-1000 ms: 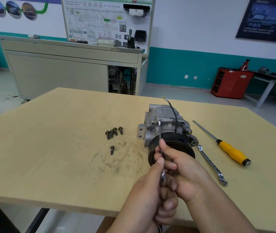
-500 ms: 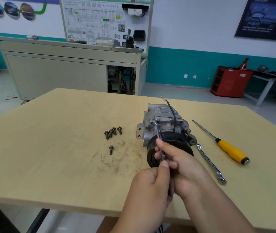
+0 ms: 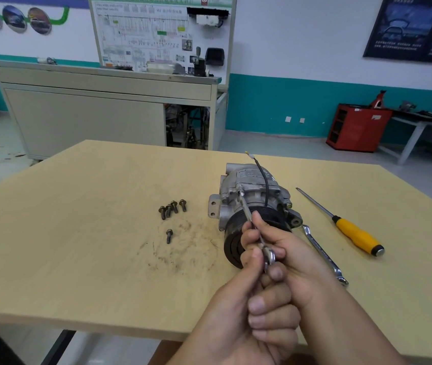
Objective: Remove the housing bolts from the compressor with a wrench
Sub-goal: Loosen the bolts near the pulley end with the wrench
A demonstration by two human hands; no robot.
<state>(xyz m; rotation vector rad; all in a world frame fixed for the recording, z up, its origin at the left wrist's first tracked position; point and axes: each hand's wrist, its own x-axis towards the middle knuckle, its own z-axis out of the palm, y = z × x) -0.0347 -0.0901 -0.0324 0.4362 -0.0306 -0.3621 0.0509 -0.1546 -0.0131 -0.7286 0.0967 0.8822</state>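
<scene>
Here's the wide wooden table [image 3: 78, 233], and on its right half sits the compressor [image 3: 249, 180], lying on its side with the black pulley end facing the person and a thin black wire arching over the top. Both hands are in just in front of that pulley. The left hand [image 3: 236, 312] comes up from below with its fingers curled into the palm and its thumb pressed against the near, ring end of the wrench [image 3: 246, 208]. The right hand [image 3: 291, 255] is tucked right beside it, thumb and fingers pinching the shaft a little higher up. So both hands grip one slim tool, which slants up and away from the fingers, across the pulley's edge, to its far tip resting on a bolt at the top of the grey housing. To the right of the compressor lies a screwdriver [image 3: 354, 234] with a yellow handle, and between the two a second wrench [image 3: 323, 255] lies flat on the wood, untouched. Over on the left, four loose bolts [image 3: 172, 208] huddle together, with a single bolt [image 3: 168, 236] just nearer, beside a patch of dark smears.
</scene>
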